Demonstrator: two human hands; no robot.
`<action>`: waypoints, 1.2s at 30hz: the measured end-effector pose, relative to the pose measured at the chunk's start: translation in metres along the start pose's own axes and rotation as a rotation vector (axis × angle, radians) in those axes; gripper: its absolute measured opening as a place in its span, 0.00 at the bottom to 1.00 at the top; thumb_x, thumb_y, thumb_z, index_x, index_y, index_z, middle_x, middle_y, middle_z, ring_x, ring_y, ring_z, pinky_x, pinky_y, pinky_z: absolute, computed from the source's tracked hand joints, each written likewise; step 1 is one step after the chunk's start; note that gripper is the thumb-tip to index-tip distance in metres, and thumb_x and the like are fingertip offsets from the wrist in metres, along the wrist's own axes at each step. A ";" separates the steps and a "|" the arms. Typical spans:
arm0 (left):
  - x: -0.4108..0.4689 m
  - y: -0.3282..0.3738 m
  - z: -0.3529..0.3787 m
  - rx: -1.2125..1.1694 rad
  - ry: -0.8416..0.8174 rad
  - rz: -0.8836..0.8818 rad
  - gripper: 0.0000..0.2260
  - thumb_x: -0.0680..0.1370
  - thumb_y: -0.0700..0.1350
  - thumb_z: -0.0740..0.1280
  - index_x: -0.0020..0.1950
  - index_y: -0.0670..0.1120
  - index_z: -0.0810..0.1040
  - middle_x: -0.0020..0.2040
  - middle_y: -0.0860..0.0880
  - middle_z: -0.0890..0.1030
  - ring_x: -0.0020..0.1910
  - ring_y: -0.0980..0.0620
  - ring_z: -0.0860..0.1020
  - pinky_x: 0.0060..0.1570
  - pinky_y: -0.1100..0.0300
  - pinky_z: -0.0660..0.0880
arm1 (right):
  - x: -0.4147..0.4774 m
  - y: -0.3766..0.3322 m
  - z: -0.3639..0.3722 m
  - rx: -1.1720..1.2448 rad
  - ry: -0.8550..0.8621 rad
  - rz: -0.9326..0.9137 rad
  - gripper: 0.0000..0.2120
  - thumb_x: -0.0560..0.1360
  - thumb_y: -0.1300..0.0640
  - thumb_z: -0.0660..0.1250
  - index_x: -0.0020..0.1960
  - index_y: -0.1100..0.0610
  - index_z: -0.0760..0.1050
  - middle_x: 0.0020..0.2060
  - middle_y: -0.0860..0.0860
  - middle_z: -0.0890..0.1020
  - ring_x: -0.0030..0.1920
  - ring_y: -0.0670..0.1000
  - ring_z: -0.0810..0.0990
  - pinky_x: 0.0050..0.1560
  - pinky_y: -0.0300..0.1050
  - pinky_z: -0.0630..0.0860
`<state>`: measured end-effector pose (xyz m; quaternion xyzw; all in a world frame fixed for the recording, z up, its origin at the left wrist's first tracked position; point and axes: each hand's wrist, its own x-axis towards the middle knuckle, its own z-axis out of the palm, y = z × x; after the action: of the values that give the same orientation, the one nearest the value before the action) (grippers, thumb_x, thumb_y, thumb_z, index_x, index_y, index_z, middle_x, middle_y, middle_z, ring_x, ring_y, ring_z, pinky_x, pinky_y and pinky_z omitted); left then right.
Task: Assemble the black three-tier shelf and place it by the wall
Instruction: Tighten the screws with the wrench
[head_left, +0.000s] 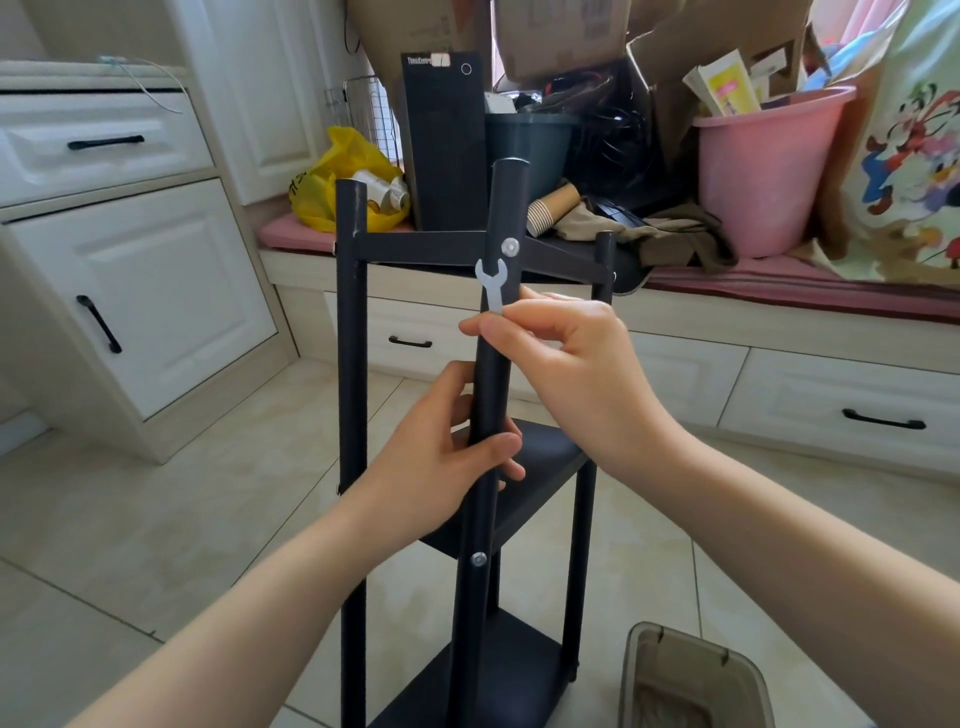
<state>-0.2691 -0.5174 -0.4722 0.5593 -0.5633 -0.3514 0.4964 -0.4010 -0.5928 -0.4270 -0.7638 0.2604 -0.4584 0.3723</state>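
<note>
The black three-tier shelf (352, 364) stands upright on the tiled floor right in front of me. My left hand (441, 457) grips its nearest black post (501, 218) at about mid height. My right hand (566, 364) pinches a small flat silver wrench (492, 283) by its handle. The wrench's open jaw points up, just below the silver bolt head (510, 246) at the top tier. A second bolt head (478, 559) sits lower on the same post, at the middle tier.
White cabinets (135, 291) stand at the left. A window bench with drawers (779, 384) runs behind the shelf and carries a black computer tower (441, 140), a yellow bag (337, 176), a pink bucket (763, 171) and cardboard boxes. A translucent bin (691, 675) sits on the floor at lower right.
</note>
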 end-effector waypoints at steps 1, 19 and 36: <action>-0.001 0.000 0.000 0.003 -0.008 0.000 0.15 0.80 0.38 0.70 0.62 0.51 0.71 0.45 0.50 0.83 0.42 0.46 0.86 0.49 0.51 0.84 | -0.001 0.000 0.000 -0.010 0.002 -0.010 0.08 0.78 0.56 0.69 0.50 0.54 0.87 0.47 0.50 0.85 0.57 0.52 0.79 0.61 0.56 0.74; -0.004 0.001 -0.015 -0.046 -0.098 -0.053 0.19 0.78 0.37 0.71 0.64 0.52 0.72 0.46 0.46 0.84 0.46 0.41 0.86 0.47 0.46 0.84 | -0.002 -0.002 -0.006 0.012 -0.035 -0.071 0.09 0.79 0.60 0.67 0.45 0.58 0.86 0.37 0.44 0.79 0.48 0.47 0.78 0.49 0.42 0.75; -0.005 0.003 -0.037 0.109 -0.097 -0.102 0.19 0.79 0.38 0.70 0.64 0.56 0.70 0.47 0.46 0.85 0.46 0.43 0.86 0.47 0.50 0.84 | 0.017 0.019 -0.009 -0.025 -0.181 0.289 0.11 0.80 0.56 0.65 0.46 0.57 0.85 0.22 0.32 0.73 0.35 0.41 0.73 0.38 0.36 0.73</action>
<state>-0.2348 -0.5063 -0.4606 0.5958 -0.5756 -0.3718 0.4189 -0.4025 -0.6193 -0.4313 -0.7611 0.3389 -0.3263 0.4466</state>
